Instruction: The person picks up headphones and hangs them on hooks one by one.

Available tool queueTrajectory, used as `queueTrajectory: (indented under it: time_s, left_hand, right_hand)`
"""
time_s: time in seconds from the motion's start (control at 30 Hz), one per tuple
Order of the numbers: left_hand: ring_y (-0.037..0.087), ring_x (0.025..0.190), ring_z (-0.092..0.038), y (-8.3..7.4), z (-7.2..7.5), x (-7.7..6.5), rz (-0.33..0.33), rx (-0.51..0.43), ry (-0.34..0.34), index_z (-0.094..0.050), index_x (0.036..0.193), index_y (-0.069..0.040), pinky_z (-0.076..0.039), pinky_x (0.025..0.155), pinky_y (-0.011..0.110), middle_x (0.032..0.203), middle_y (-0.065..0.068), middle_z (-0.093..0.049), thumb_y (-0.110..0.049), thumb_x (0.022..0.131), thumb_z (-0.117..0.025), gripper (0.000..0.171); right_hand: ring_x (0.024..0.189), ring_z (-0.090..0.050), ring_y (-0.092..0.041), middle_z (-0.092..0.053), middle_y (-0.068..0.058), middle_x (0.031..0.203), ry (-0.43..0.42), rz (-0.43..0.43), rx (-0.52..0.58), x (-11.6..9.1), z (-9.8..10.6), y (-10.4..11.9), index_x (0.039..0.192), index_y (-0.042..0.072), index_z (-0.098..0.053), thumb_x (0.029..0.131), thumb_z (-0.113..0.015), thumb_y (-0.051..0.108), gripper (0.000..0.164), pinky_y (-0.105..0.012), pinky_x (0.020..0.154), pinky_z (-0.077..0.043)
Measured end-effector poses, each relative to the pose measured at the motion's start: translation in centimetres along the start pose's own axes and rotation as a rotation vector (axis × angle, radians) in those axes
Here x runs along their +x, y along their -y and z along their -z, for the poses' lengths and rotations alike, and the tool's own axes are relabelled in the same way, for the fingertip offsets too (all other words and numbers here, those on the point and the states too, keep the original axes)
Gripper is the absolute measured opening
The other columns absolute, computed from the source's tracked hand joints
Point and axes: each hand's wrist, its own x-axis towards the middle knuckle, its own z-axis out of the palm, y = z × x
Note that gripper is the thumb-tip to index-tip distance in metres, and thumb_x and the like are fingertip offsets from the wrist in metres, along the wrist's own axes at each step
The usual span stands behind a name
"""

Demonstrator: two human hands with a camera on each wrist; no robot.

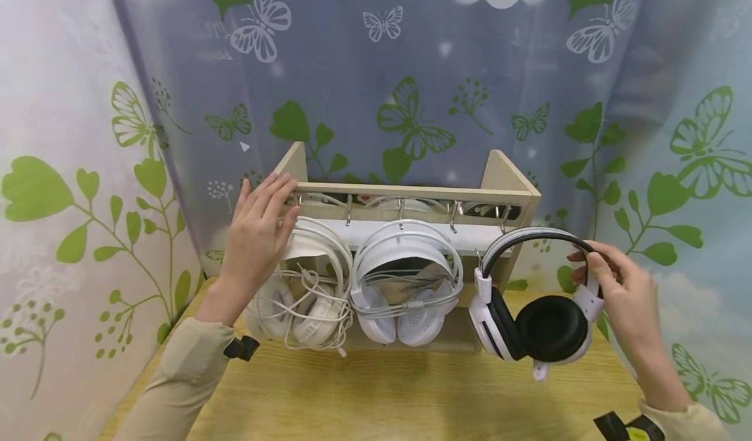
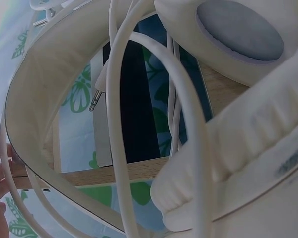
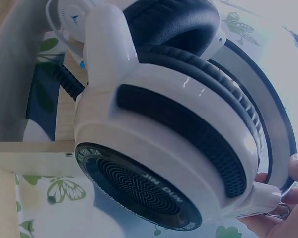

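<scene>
My right hand [image 1: 631, 297] grips the right side of the headband of a white headset with black ear pads [image 1: 552, 327], at the rack's right end. In the right wrist view, the white outer cup [image 3: 174, 114] with its dark round grille fills the middle, the fingers and thumb at the band's lower end. The headband's top overlaps the area by the rightmost hook. My left hand [image 1: 255, 232] rests its extended fingers on the left top corner of the wooden rack [image 1: 405, 192]. Beneath it hang cream-white headphones [image 1: 320, 317] with a loosely tangled cable.
White headphones [image 1: 425, 330] with a bundled cable hang in the middle. Several metal hooks [image 1: 453, 218] line the rack's front rail. The rack stands on a yellow wood-grain table [image 1: 352, 395], with a patterned curtain [image 1: 329, 56] behind. A bare plug [image 2: 96, 99] shows in the left wrist view.
</scene>
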Motion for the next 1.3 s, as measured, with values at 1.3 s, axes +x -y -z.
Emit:
queueTrajectory:
  time_s: [1.3]
  left_hand:
    - [0.035, 0.140, -0.047, 0.0, 0.2, 0.0, -0.003, 0.000, 0.007, -0.058, 0.140, 0.000, -0.016, 0.127, 0.052, 0.144, 0.017, -0.057, -0.017, 0.099, -0.064, 0.045]
  right_hand:
    - [0.081, -0.066, 0.012, -0.064, 0.035, 0.095, 0.035, 0.009, 0.048, 1.4, -2.8, -1.7, 0.134, -0.004, -0.060, 0.107, -0.053, 0.016, 0.034, -0.004, 0.075, -0.048]
